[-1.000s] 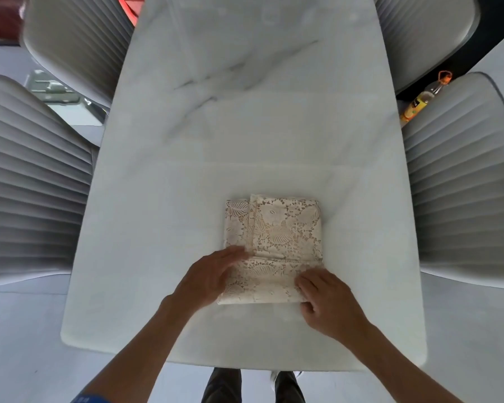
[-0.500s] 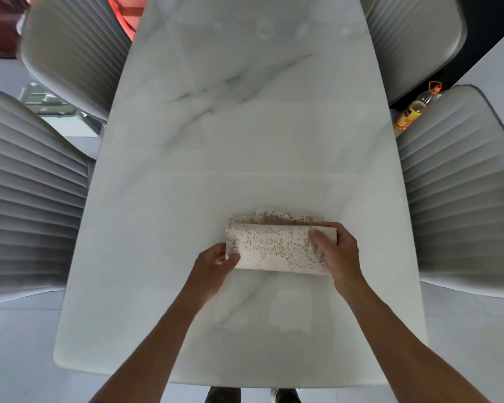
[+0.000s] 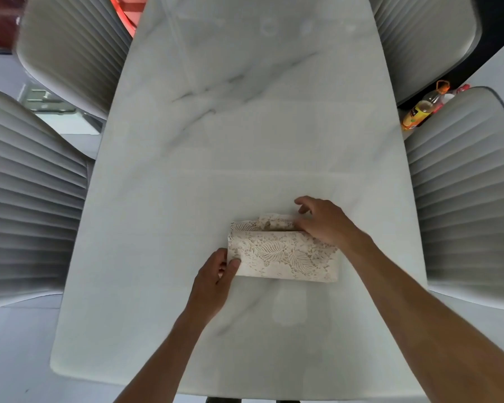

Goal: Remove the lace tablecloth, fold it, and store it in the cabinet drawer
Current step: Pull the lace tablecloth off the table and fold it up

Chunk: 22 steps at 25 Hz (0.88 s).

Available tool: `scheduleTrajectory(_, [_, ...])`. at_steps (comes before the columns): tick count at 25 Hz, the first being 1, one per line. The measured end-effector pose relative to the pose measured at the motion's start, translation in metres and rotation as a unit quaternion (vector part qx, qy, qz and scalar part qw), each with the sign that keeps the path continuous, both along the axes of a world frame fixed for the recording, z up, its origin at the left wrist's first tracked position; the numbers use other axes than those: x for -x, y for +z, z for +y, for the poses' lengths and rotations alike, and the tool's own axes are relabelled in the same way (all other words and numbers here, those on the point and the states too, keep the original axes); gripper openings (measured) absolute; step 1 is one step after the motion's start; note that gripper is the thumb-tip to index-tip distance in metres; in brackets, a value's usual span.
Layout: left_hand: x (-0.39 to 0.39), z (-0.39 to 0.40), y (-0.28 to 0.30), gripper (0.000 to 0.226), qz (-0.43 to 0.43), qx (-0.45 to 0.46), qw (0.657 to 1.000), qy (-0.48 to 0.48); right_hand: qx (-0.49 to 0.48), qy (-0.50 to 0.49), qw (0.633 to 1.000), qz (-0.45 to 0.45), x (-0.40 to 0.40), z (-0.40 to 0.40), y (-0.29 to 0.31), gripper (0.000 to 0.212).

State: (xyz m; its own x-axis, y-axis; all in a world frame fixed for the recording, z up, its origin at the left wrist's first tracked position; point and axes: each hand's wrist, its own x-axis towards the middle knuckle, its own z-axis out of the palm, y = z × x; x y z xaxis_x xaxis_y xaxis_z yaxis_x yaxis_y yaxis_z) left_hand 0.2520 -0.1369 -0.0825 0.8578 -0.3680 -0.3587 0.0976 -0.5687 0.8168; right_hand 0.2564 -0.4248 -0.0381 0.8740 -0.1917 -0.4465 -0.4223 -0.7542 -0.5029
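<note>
Since before, right hand [image 3: 325,225] shifted to cloth's [image 3: 282,253] far edge, fingers loose. Left hand [image 3: 216,274] pinches near-left corner. Cloth folded on table [image 3: 245,141]. Folding done; next lift, carry to drawer.

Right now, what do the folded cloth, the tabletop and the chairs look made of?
Folded cloth: cream openwork lace, matte, with leaf motifs and see-through gaps. Tabletop: looks like white marble or a marble-look slab, with grey veins and a soft sheen that mirrors lights. Chairs: grey padded upholstery with stitched ribs, smooth, possibly leatherette.
</note>
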Motion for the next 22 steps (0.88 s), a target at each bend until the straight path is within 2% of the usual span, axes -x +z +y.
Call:
scheduleTrajectory(1, [0.003, 0.003, 0.000, 0.010, -0.001, 0.013, 1.000, -0.001, -0.037, 0.024, 0.998, 0.054, -0.011, 0.000, 0.000, 0.032])
scheduleTrajectory(2, [0.006, 0.004, 0.000, 0.012, -0.002, 0.023, 1.000, -0.001, -0.065, 0.048, 0.994, 0.070, -0.018, 0.000, -0.002, 0.025])
scheduleTrajectory(4, [0.006, 0.005, -0.002, 0.013, -0.005, 0.029, 1.000, -0.001, -0.087, 0.073, 0.993, 0.036, -0.024, 0.002, -0.009, 0.013])
scheduleTrajectory(6, [0.007, 0.007, -0.003, 0.011, -0.009, 0.030, 1.000, -0.001, -0.126, 0.072, 0.989, 0.000, -0.024, 0.005, -0.015, 0.010])
scheduleTrajectory(9, [0.009, 0.007, -0.004, 0.008, -0.009, 0.033, 0.999, 0.008, -0.172, 0.091, 0.980, 0.037, -0.028, 0.005, -0.021, 0.010])
scheduleTrajectory(11, [0.010, 0.002, -0.002, 0.014, -0.015, 0.013, 0.999, 0.033, -0.144, 0.104, 0.981, 0.078, -0.033, 0.008, -0.023, 0.013])
scheduleTrajectory(15, [0.001, -0.021, 0.003, 0.032, -0.069, -0.093, 0.990, 0.082, -0.044, 0.089, 0.994, 0.055, -0.042, 0.016, -0.024, 0.024])
scheduleTrajectory(17, [-0.002, -0.030, 0.004, 0.036, -0.081, -0.123, 0.985, 0.089, -0.033, 0.049, 0.998, 0.018, -0.039, 0.020, -0.021, 0.037])
scheduleTrajectory(19, [-0.007, -0.032, 0.004, 0.038, -0.074, -0.138, 0.983, 0.095, -0.043, 0.021, 0.997, -0.056, -0.027, 0.024, -0.020, 0.045])
scheduleTrajectory(22, [-0.009, -0.031, 0.001, 0.039, -0.077, -0.138, 0.982, 0.101, -0.008, 0.118, 0.984, -0.134, -0.004, 0.028, -0.027, 0.036])
